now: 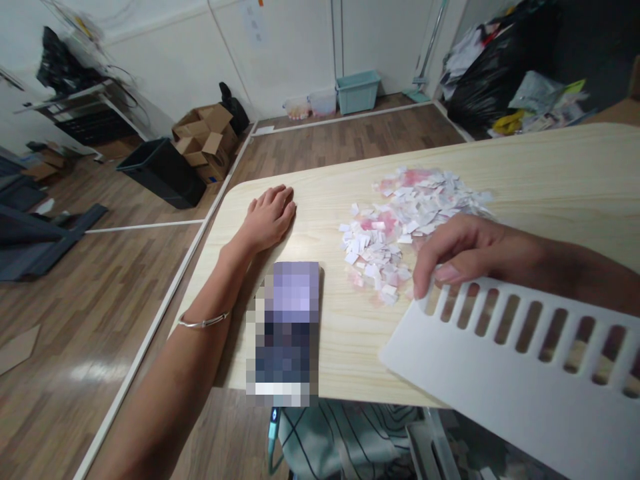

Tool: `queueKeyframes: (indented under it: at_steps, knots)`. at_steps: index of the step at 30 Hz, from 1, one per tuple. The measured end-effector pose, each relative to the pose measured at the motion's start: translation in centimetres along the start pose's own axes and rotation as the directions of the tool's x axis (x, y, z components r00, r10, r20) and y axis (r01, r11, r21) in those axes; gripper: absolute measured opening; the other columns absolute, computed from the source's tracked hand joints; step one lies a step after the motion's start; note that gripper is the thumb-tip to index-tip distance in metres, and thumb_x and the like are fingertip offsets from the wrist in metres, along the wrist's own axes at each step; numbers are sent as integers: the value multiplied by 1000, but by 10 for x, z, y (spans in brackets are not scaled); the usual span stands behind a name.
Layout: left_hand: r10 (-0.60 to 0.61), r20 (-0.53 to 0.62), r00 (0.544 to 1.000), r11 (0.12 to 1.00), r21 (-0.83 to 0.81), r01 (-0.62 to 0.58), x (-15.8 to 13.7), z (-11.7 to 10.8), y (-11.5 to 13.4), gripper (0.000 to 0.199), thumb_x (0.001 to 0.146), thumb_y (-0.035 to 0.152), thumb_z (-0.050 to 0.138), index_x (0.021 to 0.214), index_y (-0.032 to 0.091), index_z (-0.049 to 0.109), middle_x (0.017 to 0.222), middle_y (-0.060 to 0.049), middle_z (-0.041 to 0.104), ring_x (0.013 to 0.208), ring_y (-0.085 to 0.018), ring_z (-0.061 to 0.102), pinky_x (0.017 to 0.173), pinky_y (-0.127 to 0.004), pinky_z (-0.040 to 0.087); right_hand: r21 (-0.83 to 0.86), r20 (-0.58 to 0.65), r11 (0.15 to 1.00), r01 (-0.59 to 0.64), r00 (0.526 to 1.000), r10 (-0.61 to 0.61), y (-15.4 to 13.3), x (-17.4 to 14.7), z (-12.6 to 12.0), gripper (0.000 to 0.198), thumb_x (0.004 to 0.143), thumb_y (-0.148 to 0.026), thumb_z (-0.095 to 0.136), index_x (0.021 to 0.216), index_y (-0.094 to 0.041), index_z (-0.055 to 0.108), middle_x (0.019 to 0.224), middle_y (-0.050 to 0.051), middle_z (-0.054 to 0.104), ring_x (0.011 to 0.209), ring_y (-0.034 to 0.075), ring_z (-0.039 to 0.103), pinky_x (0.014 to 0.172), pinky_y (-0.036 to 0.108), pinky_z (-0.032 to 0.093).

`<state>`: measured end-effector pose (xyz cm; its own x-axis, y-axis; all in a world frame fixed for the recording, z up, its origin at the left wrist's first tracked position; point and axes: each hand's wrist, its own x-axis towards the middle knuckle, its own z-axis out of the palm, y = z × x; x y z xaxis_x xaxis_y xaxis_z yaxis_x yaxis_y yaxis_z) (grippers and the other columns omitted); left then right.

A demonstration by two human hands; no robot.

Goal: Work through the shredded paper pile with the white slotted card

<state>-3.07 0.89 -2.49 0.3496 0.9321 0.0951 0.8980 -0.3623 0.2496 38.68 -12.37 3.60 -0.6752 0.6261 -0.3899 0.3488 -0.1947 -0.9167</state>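
Fingers (424,267) of the right hand (473,243) were bent into a narrow pinch, and a white slotted board (465,363) was gripped by its upper edge, near one corner, between thumb and forefinger. The board was thus placed directly below the hand, its far end cut off by the right border of the view. Whether it was also touched by the other fingers could not be told, as they were largely hidden.

The left hand (270,217) was laid palm down on the table (345,363), its fingers close together and slightly curled. Paper scraps (430,207) were heaped between the two hands, just beyond the right fingertips.

The board was smooth, matte and thin, and was pierced by a row of long, round-ended slots. The scraps were small, flat and mostly rectangular, white with patches of pink. The tabletop was finished in pale wood grain with a rounded corner. A thin metallic bangle (205,323) was worn on the left wrist, near a pixelated phone (287,333).
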Motion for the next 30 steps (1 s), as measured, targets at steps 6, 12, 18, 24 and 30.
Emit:
queueKeyframes:
  at_steps: [6, 12, 18, 24, 30]
  knots:
    - [3, -14, 1000, 1000, -24, -3, 1, 2, 0, 71, 129, 55, 41, 191, 27, 62, 205, -19, 58, 193, -47, 50, 162, -76, 36, 90, 99, 995, -36, 995, 27, -1, 7, 1, 37, 103, -56, 99, 101, -18, 98, 69, 0, 66, 57, 12, 57, 49, 19, 42]
    - [11, -13, 1000, 1000, -27, -11, 0, 3, -8, 71, 129, 54, 41, 190, 25, 63, 204, -20, 59, 192, -46, 50, 162, -75, 34, 50, 246, 996, -69, 968, 54, -11, 8, -8, 29, 105, -42, 98, 94, -15, 100, 68, 1, 71, 55, 9, 60, 51, 16, 43]
    - [7, -20, 1000, 999, -31, -8, 0, 5, -13, 70, 129, 55, 42, 189, 27, 63, 204, -19, 59, 192, -46, 51, 162, -75, 36, 96, 219, 994, -59, 975, 37, -20, -2, -5, 23, 101, -40, 95, 90, -19, 98, 70, -1, 76, 55, 9, 63, 51, 16, 42]
    - [-17, 6, 1000, 1000, 11, 17, 0, -1, 1, 73, 129, 52, 36, 191, 21, 60, 206, -23, 55, 193, -49, 48, 161, -76, 36, 120, 102, 992, -50, 994, 38, -7, 1, -6, 35, 107, -51, 95, 96, -17, 93, 65, -2, 59, 54, 8, 50, 52, 16, 43]
    - [0, -6, 1000, 1000, -15, 0, 0, 0, -4, 71, 129, 55, 39, 190, 27, 61, 205, -20, 57, 193, -47, 49, 162, -75, 35, 107, 232, 993, -41, 973, 15, -8, 9, -7, 32, 107, -46, 97, 95, -16, 97, 63, -1, 63, 52, 10, 55, 46, 16, 40]
